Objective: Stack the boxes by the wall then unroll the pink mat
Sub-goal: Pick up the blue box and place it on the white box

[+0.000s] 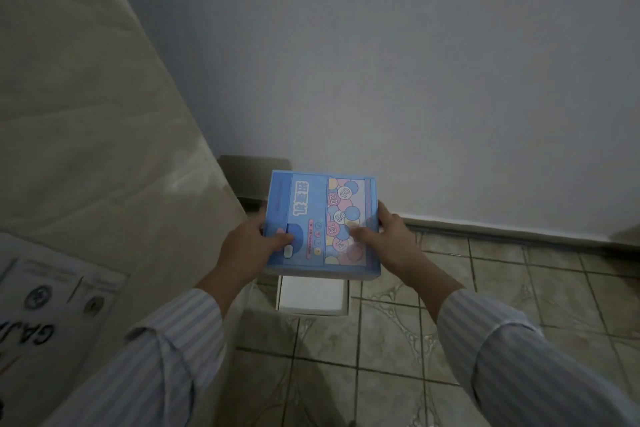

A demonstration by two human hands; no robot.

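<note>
- Nearest the camera, two striped sleeves (166, 350) are reaching forward over the tiled floor (485, 288).
- Left hand (249, 246) is gripping the left edge of the blue box (311, 218), thumb pressing on its printed top.
- Right hand (384, 239) is clasping the box's right edge, thumb also lying on top.
- Blue box is being held level above a white box (311, 298) sitting on the floor.
- Behind them, a brown box (252, 177) is standing against the pale wall (415, 80), beside a leaning mattress (86, 114).
</note>
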